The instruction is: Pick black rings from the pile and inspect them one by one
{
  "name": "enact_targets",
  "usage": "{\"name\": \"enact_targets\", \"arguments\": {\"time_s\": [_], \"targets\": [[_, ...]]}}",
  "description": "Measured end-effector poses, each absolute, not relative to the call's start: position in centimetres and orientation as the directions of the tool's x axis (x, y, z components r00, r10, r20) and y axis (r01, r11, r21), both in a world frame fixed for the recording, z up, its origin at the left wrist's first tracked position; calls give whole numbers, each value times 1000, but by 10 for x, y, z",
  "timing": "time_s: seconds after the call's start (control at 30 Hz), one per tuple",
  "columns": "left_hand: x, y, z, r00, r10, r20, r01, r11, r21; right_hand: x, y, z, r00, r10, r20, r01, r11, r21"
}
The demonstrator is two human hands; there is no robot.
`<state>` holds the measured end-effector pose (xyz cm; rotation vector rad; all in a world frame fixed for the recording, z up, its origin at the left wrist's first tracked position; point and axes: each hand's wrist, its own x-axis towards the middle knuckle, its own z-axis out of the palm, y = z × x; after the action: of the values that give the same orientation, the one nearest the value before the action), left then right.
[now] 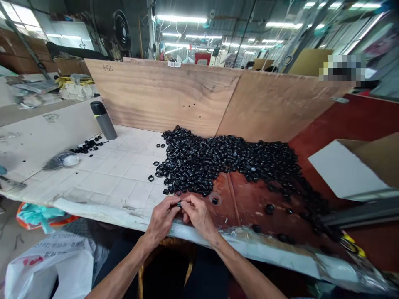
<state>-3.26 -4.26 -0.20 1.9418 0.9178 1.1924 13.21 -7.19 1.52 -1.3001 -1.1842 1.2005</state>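
Both hands meet at the front edge of the workbench, fingertips pinched together around one small dark ring-like part [179,204]. My left hand [164,216] grips it from the left, and my right hand [196,214] from the right. Fingers cover most of the part, so its exact form is hidden. Just beyond the hands spreads a large heap of small black ring-shaped plastic parts [199,160]. Right of my right hand, a single black part [215,201] lies on the red-brown board [229,195].
A grey bottle [106,122] stands at the left, near a smaller black pile [87,146] and a plastic bag [60,160]. Wooden panels [165,97] wall the back. At right are an open cardboard box [352,170] and a yellow-handled tool [352,245]. A white sack [52,261] lies below left.
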Motion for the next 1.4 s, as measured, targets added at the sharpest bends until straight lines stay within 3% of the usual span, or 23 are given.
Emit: {"name": "enact_targets", "arguments": {"time_s": [0.07, 0.13, 0.23, 0.3, 0.33, 0.47, 0.57, 0.7, 0.8, 0.87, 1.0, 1.1, 1.23, 1.3, 1.4], "targets": [[-44, -54, -8, 406, 698, 589, 274, -708, 651, 122, -85, 17, 35, 972, -233, -215, -220, -951], [-59, -65, -14, 536, 536, 653, 281, -842, 461, 115, -97, 19, -32, 911, -410, -397, -389, -832], [-80, -78, -13, 709, 349, 613, 188, -931, 312, 110, -112, 21, -181, 733, -656, -486, -647, -588], [-88, -85, -6, 751, 328, 573, 140, -927, 347, 108, -121, 23, -245, 657, -713, -490, -718, -494], [-89, -89, -2, 748, 366, 553, 144, -904, 403, 107, -124, 24, -247, 677, -693, -493, -704, -512], [-81, -103, 9, 538, 714, 448, 223, -634, 740, 101, -139, 26, -99, 910, -403, -452, -402, -796], [-75, -110, 12, 353, 897, 267, 160, -339, 927, 99, -149, 26, -15, 984, -178, -192, -177, -965], [-74, -117, 20, 398, 917, 12, 46, -33, 998, 101, -159, 20, -25, 989, 144, 127, 146, -981], [-77, -123, 31, 410, 907, -92, 14, 94, 995, 102, -163, 13, -50, 930, 364, 246, 365, -898], [-78, -125, 37, 394, 910, -131, 31, 130, 991, 103, -164, 11, -50, 899, 435, 286, 431, -856], [-78, -124, 35, 381, 921, -82, 96, 49, 994, 103, -167, 11, -36, 931, 363, 248, 360, -899], [-80, -124, 24, 418, 899, 128, 148, -206, 967, 100, -170, 9, 0, 995, 100, 76, 99, -992], [-81, -129, 7, 534, 762, 366, 175, -523, 834, 95, -172, 1, 58, 985, -164, -202, -149, -968], [-77, -133, 3, 494, 797, 347, 179, -484, 856, 93, -172, -2, 91, 976, -199, -260, -170, -951], [-66, -138, 3, 375, 916, 143, 133, -206, 969, 96, -172, -1, 118, 981, -155, -201, -129, -971]]}}
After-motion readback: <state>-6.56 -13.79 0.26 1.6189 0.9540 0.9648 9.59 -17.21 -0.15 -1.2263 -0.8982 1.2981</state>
